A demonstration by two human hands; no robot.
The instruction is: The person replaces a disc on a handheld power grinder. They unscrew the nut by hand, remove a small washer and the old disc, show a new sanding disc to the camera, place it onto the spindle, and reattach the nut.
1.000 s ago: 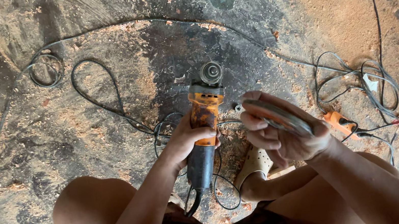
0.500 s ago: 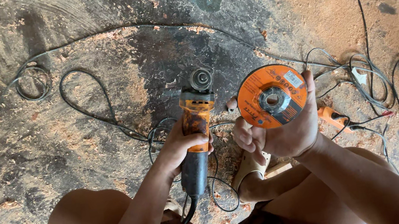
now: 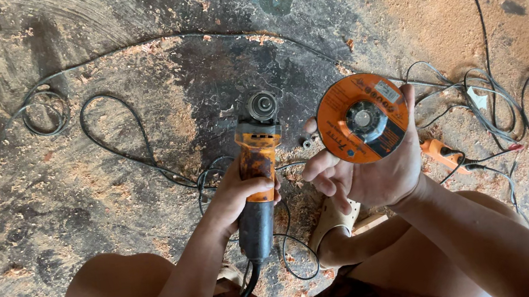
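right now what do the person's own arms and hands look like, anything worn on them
Both arms are bare, with no sleeves reaching the forearms. The left hand and right hand wear no gloves; no rings, watch or bands show on the fingers or wrists in view.
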